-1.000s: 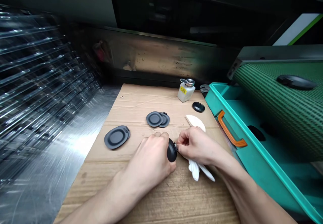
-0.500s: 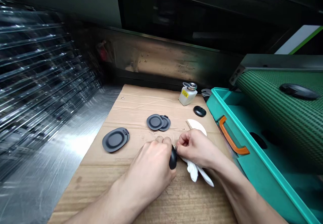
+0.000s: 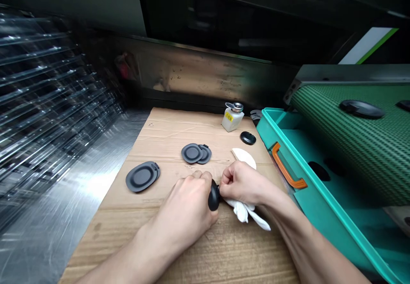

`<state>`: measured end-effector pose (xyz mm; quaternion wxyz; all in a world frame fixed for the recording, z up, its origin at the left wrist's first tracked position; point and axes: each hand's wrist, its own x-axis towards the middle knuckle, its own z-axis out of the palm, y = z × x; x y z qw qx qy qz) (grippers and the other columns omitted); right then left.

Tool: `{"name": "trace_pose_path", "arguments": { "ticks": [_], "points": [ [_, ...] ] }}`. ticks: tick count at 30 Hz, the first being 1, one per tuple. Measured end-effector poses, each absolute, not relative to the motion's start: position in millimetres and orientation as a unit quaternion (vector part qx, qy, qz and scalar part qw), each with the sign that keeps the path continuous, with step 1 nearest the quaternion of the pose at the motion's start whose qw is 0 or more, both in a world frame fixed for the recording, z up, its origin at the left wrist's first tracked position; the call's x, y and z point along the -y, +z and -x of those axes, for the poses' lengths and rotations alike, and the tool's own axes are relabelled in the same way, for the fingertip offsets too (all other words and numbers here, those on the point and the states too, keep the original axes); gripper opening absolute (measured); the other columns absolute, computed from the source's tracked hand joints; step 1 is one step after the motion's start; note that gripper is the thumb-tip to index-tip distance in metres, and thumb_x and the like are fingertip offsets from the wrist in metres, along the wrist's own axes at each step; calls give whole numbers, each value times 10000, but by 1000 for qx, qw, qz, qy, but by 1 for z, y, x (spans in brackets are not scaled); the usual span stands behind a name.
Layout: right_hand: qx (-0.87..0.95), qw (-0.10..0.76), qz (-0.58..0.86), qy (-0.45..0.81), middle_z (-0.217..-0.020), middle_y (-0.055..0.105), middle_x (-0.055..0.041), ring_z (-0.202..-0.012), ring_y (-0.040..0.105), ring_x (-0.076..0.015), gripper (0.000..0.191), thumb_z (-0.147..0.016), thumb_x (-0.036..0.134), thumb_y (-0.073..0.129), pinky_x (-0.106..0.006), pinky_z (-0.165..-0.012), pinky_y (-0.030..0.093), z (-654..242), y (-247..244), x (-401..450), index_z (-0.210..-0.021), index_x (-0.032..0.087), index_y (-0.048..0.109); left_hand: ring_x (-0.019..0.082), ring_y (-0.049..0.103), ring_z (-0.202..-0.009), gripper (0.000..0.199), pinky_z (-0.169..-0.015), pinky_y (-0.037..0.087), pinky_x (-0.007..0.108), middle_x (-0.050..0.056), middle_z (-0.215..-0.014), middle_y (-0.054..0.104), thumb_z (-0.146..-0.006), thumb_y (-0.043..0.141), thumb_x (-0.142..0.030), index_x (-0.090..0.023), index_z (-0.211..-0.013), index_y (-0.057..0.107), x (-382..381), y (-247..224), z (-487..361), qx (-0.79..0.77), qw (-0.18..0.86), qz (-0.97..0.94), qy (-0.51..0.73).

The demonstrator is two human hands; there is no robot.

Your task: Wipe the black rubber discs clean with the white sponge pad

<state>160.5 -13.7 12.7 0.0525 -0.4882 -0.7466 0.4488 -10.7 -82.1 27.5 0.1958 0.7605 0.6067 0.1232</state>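
My left hand (image 3: 192, 203) is closed around a black oval plastic part (image 3: 213, 196), held on edge above the cardboard; the hand covers much of it. My right hand (image 3: 240, 183) is closed in a pinch, its fingertips at the part's right edge. A crumpled white cloth (image 3: 241, 210) comes out from beneath that hand, apparently gripped in its fingers. Behind the right hand lies a flat white half-round piece (image 3: 245, 157). Farther off are two overlapping dark oval discs (image 3: 192, 153), with another overlapping pair (image 3: 141, 177) to the left.
A white pump bottle (image 3: 232, 117) with a yellow label stands at the back, near a glossy black oval part (image 3: 247, 138). On the right is a teal bin (image 3: 323, 194) with an orange handle (image 3: 288, 168), beside a green conveyor belt (image 3: 349, 134) carrying black parts. Stacked clear trays (image 3: 48, 87) stand left.
The view has shifted slightly, so the whole bench appears a little to the left. On the belt the black part sits farther left, and another shows behind it. Both hands keep their grip.
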Motion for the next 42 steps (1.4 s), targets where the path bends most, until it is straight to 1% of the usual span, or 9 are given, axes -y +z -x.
{"name": "trace_pose_path", "arguments": {
  "ticks": [3,8,15,19,23,30,36,39,42],
  "points": [
    [735,46,476,481,-529,538,32,-463,430,-69,79,-632,178,536,-174,-418,316,-172,20,10,-584,158,595,261,641,-835,178,-677,439,319,89,-877,662,-681,603,-239,-211,-857,601,80,31,14,-618,225,-743,125],
    [663,154,553,481,-552,555,19,-480,452,-74,85,-672,228,597,-176,-431,326,-185,34,6,-630,156,612,265,647,-867,207,-717,455,311,98,-889,677,-647,632,-228,-196,-852,628,80,37,17,-623,245,-730,134],
    [685,106,520,499,-562,565,16,-482,455,-74,91,-693,225,596,-173,-419,316,-165,37,27,-652,153,634,253,632,-788,181,-631,442,311,95,-874,666,-641,603,-248,-209,-816,579,83,32,16,-613,204,-749,145],
    [692,102,514,497,-561,572,10,-482,460,-75,84,-692,208,584,-170,-415,316,-158,35,31,-658,145,629,241,627,-744,170,-608,432,312,88,-851,661,-658,582,-253,-211,-822,565,85,28,15,-610,182,-756,153],
    [684,106,525,496,-559,570,11,-468,452,-71,82,-688,207,579,-167,-402,303,-157,37,32,-666,143,625,243,628,-741,178,-619,436,324,81,-839,660,-671,570,-245,-207,-845,562,86,25,14,-602,170,-764,155],
    [714,58,509,477,-521,540,19,-458,441,-73,63,-650,180,549,-166,-388,289,-154,35,37,-610,150,588,267,640,-802,217,-678,458,346,99,-891,661,-676,588,-223,-195,-891,580,87,23,13,-605,169,-766,140],
    [705,112,546,438,-526,549,17,-458,453,-79,69,-648,195,546,-165,-380,296,-147,25,37,-631,154,599,296,637,-808,209,-673,441,367,111,-884,659,-668,597,-237,-204,-873,574,86,25,13,-605,179,-764,134],
    [723,105,525,436,-541,568,9,-474,477,-85,78,-651,190,538,-168,-394,313,-154,29,32,-615,155,598,294,633,-796,205,-651,430,358,108,-873,655,-682,582,-280,-213,-876,566,86,30,16,-614,186,-758,115],
    [731,96,521,430,-556,584,10,-476,477,-86,87,-665,201,550,-177,-408,319,-170,40,25,-617,158,608,300,623,-862,293,-703,442,363,108,-933,641,-652,627,-329,-215,-912,556,85,35,19,-623,196,-751,100]
  ]
}}
